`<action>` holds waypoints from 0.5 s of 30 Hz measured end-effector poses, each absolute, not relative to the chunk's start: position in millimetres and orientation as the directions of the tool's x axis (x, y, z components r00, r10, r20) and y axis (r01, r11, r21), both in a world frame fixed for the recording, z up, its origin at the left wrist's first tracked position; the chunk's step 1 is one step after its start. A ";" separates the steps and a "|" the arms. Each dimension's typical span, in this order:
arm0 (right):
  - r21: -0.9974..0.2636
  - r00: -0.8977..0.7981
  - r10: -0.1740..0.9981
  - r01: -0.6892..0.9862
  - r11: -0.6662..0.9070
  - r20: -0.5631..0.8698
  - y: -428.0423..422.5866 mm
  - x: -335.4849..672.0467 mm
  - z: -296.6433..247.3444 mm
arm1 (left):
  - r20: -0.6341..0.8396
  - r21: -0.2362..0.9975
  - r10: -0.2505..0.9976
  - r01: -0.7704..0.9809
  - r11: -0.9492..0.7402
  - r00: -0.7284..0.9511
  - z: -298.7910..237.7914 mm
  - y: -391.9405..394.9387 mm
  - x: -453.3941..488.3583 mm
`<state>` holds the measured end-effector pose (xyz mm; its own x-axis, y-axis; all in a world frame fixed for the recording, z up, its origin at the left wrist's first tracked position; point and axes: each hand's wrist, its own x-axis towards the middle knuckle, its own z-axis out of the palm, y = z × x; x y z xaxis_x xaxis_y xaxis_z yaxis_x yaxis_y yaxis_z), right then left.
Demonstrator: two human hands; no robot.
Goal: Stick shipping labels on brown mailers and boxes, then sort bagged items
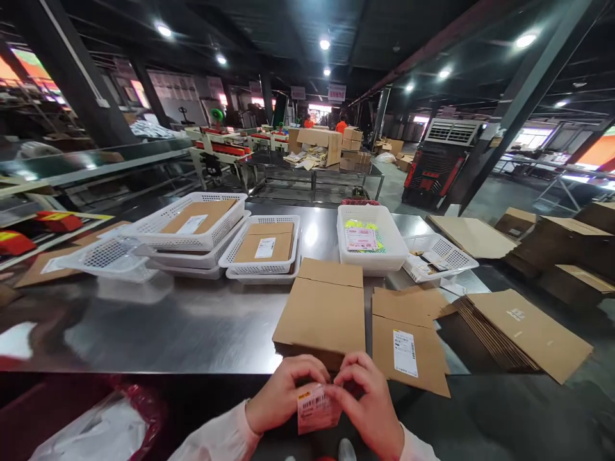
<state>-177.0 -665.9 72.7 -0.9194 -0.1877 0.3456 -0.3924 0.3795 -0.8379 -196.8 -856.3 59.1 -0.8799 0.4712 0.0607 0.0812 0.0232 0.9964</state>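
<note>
My left hand [288,392] and my right hand [369,400] are close together at the table's near edge, fingers bent and pinching. Between them is a small shipping label [318,410] with a barcode and a yellow corner, partly covered by my fingers. Just beyond my fingertips lies a stack of flat brown cardboard cartons [321,314]. To its right, another flattened carton [410,339] carries a white label [405,353].
White baskets [262,256] with labelled cartons stand at the back left. A deep white bin [372,256] holds bright yellow-green packets. A shallow basket [439,256] and stacked flat cartons [526,326] are at right. A red-rimmed waste bag [144,410] sits below left.
</note>
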 end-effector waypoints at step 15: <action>-0.499 -0.989 0.100 0.034 0.866 0.106 -677.2 -375.2 18.8 | -0.435 0.823 0.079 -0.431 -0.370 -0.897 -38.5 -867.1 -157.9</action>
